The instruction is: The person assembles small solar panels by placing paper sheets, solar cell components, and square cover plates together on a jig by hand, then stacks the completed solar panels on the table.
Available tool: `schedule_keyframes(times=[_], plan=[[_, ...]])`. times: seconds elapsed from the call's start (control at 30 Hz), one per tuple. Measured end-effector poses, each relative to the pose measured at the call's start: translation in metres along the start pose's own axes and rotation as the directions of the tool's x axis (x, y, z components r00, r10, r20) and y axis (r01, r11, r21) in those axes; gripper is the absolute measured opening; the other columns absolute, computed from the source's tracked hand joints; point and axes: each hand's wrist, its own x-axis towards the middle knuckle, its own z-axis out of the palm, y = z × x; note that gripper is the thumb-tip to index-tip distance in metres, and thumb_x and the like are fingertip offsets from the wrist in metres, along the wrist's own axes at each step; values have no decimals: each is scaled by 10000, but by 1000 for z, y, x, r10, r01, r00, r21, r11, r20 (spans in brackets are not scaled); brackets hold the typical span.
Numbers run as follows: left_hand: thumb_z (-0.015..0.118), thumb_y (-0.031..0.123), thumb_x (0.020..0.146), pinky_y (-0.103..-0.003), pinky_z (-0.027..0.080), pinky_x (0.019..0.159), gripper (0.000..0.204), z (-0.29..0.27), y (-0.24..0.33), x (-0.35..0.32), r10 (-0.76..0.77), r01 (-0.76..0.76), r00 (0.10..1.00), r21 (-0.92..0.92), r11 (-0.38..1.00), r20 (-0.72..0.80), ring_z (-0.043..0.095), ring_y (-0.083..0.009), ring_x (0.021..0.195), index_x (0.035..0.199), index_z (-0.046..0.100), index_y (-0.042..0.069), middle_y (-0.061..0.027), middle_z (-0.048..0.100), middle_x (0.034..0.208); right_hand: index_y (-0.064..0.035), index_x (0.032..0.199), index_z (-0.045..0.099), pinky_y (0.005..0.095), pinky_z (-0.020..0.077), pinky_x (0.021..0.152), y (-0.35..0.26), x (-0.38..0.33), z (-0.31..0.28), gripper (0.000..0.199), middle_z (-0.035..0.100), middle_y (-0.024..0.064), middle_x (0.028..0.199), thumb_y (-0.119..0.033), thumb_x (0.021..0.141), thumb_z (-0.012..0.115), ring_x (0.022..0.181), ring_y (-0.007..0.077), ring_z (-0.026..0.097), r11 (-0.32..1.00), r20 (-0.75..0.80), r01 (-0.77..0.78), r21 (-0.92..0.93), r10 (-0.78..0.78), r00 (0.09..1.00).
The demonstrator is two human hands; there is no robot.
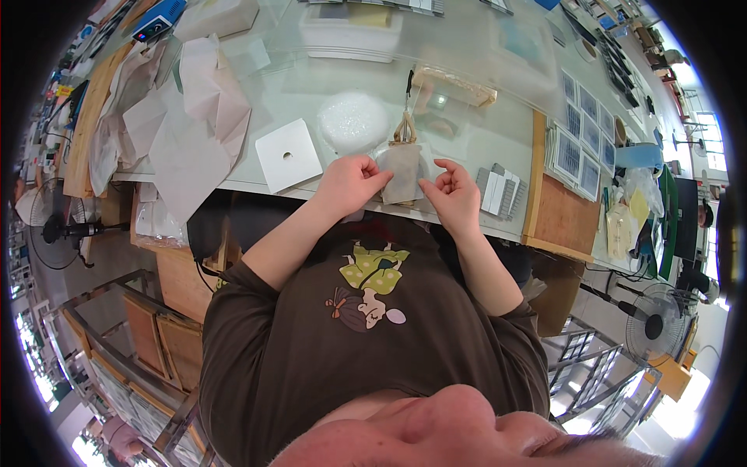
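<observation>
Close to the near edge of the glass-topped table lies a thin grey rectangular piece (402,173), seemingly on a pale round pad. My left hand (352,183) is closed at its left edge, thumb and finger pinched together. At its lower right edge my right hand (455,196) has the thumb against it, with the other fingers curled and the index finger lifted. Just beyond the piece stands a small tan clip-like tool (405,127) with a black end. Left of that sits a round white foamy pad (354,123). What lies under the grey piece is hidden.
A white square card with a hole (289,156) lies left of my hands, beside crumpled paper (204,128). Grey striped strips (502,191) lie to the right, near a wooden edge (537,175) and blue-patterned sheets (580,128). A wrapped block (455,86) sits beyond.
</observation>
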Motion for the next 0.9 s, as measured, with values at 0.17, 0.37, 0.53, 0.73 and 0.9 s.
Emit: schedule_keyframes(times=[0.17,0.37,0.53,0.73,0.9], plan=[[722,323,782,-318,469,583,330,-2,7,-2,-1,2,1000,62,998,-9,608,-206,603,765,631,6,-96,599,617,18,1145,568,162,359,531,1,1,-3,430,510,-56,689,-64,766,754,577,6,405,997,-18,46,-59,-48,999],[773,225,737,-308,488,594,261,0,3,-28,467,-439,879,217,872,-98,607,-207,674,871,628,55,-64,620,781,2,1097,545,189,388,522,14,-2,-12,345,584,-9,717,-82,813,722,592,42,509,999,-105,-5,47,10,994],[747,130,735,-321,521,655,205,6,-14,-34,749,-691,663,375,618,-12,620,-233,770,903,638,87,-38,627,967,-12,1076,509,209,416,512,12,-10,-16,293,646,49,748,-83,852,684,591,90,597,917,127,-265,298,237,963],[736,78,725,-317,526,653,224,-9,-22,-35,769,-719,639,380,581,33,630,-221,782,931,649,87,-38,645,1008,4,1079,546,212,468,583,23,-24,-24,298,648,59,783,-97,844,697,676,79,611,999,99,25,21,-27,995],[736,66,723,-313,525,647,223,-14,-19,-39,748,-704,664,347,620,10,632,-222,784,928,651,84,-41,652,1010,-39,1130,608,426,412,960,13,10,-117,602,571,135,1190,-298,631,823,1133,343,504,571,120,294,-767,-322,939]])
